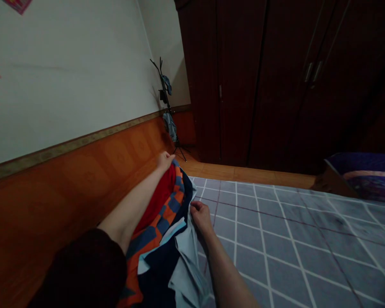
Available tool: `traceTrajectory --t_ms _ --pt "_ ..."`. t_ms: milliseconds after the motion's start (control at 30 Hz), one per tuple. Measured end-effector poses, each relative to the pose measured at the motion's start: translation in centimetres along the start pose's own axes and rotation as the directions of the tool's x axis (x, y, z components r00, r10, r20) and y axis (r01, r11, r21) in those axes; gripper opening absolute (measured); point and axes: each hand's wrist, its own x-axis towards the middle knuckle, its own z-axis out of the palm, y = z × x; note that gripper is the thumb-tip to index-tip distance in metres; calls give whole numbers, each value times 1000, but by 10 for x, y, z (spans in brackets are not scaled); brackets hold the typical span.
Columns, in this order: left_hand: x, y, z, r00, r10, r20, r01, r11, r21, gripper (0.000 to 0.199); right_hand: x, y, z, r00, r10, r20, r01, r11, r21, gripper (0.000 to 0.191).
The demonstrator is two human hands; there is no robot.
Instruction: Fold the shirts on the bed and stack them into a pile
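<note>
Orange-blue fabric (169, 214) | tip in left fingers (170, 158) | pale edge (189, 222) in right fingers (196, 205)

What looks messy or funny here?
The pale-blue cloth by the right hand looks askew: it is crumpled, with corners sticking out beside the dark cloth, while the grid-patterned sheet lies flatter. I see no spill.

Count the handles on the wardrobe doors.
3: a left handle, and farther right a side-by-side pair, the middle handle and the right handle, all on the dark wardrobe. More may be hidden in the shadow at far right.
</note>
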Motion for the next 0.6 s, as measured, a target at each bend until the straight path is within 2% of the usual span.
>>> traceTrajectory --t_ms 67,100,167,233,333,400,467,533,600 --pt "-19 -18 45 989 11 146 -8 1000 -21 31 1 -2 -1 1000 -17 9 17 1000 -24 17" --pt "-26 -27 60 979 25 200 -20 999 -31 30 1 -2 -1 1000 -23 8 23 999 -36 21" --pt "-34 -41 71 961 61 271 -50 998 -47 33 2 -3 0 1000 -27 3 27 998 -55 26" --pt "-39 -53 62 947 92 308 -79 995 -52 41 3 -2 1 1000 -25 5 26 997 -71 29" --pt "-56 -72 23 925 129 358 -118 992 -53 53 3 -2 2 1000 -15 2 15 995 -96 32" --pt "-82 -89 -5 900 157 406 -147 988 -56 58 4 -1 2 1000 -10 4 11 994 -111 33" --pt "-119 -109 -22 870 166 464 -166 985 -41 68 4 -1 1 1000 -6 13 8 992 -126 33" --pt "-158 -129 -24 825 121 551 -174 984 45 78 4 -1 1 1000 -2 25 5 989 -145 34" --pt "-189 -144 -14 820 67 568 -174 975 136 83 3 -3 1 999 3 38 3 986 -168 35"
